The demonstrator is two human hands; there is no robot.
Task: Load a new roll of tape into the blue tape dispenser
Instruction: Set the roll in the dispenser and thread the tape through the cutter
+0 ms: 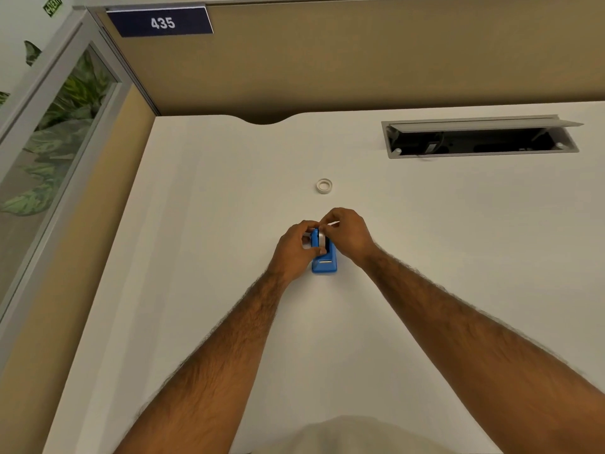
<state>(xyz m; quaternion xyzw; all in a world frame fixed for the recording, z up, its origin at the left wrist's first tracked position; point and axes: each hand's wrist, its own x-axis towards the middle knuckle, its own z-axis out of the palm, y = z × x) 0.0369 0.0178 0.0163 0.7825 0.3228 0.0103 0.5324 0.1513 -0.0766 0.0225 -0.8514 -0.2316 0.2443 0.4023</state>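
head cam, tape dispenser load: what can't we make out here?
- Far end of the blue tape dispenser, head view: covered by the left hand and right hand.
- Whether the white roll is fully seated: fingers hide it.
- Any loose tape end: too small to tell.
- Ring beyond the hands: too small to say if it is an empty core or holds tape.
- Cable tray contents: dark.

White desk (196, 290), tan partition (360, 60), glass panel (59, 126).

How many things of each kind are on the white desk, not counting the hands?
Blue tape dispenser: 1
Tape roll: 2, one in the dispenser between both hands, one lying loose farther back on the desk
Total: 3
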